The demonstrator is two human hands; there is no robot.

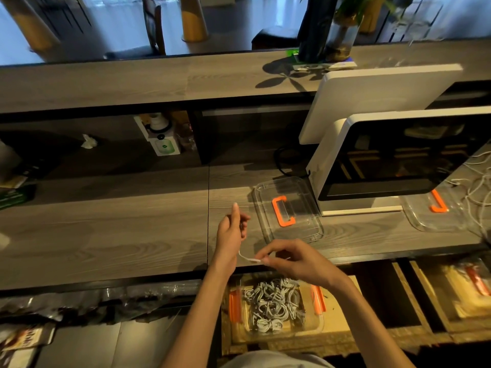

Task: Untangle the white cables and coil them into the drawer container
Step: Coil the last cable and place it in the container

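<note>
Grey wooden counter [106, 235] mid-frame, left hand [231, 232] curled around one cable [248, 257], right hand [289, 258] pinching its end, coiled cables [271, 305] filling the clear container [316, 326] in the drawer [337, 333] at lower centre, loose tangle [478, 181] at right edge.

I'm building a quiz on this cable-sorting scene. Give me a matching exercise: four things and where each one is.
Things:
1. clear lid
2. container of coiled cables
3. loose cables
4. white cable end

Places:
A. far right of the counter
B. pinched by the right hand
C. in the open drawer
D. on the counter, left of the monitor

Pairs: 1-D, 2-C, 3-A, 4-B
</note>
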